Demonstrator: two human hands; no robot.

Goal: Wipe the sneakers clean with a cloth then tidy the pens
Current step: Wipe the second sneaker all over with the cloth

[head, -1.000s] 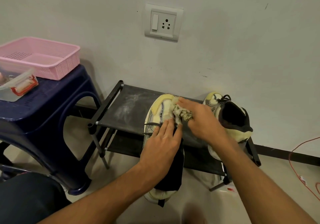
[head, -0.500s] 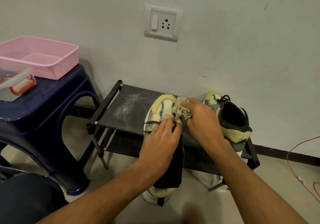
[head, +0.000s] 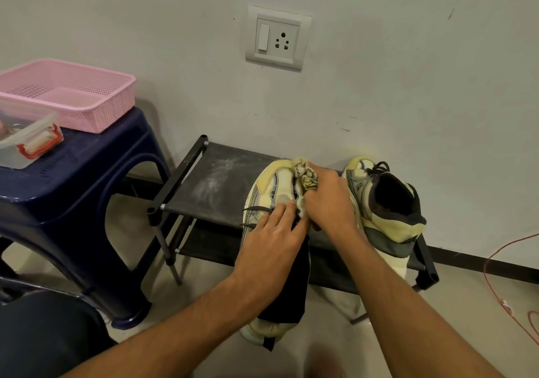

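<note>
Pink plastic basket (head: 96,97) sits at the back of a dark blue stool (head: 87,173), with a clear container (head: 29,141) with red clasps at the stool's left edge; its contents cannot be made out, and no pens are identifiable anywhere in view. To the right, a black fabric rack (head: 215,179) stands against the wall, its top shelf dusty at the left end. The left sneaker (head: 274,185) lies mid-shelf, toe to the wall and heel overhanging the front edge. The left hand (head: 271,237) rests on its upper by the laces, fingers straight and close together, pressing down to steady it. The cloth (head: 306,173) is bunched against the toe area, and the right hand (head: 329,202) grips it with fingers curled round the wad. The second sneaker (head: 390,202) stands at the right end of the shelf, just beside that hand, heel also past the front edge. A red cable (head: 495,275) trails on the floor at far right. Assessment: wiping of the first sneaker is in hand, and the pens remain to be done. Recommended practice is firm downward bracing from the left hand, short strokes along the seams, and turning the cloth to a cleaner face. The overhanging heel risks tipping the shoe if pressure shifts rearward.
</note>
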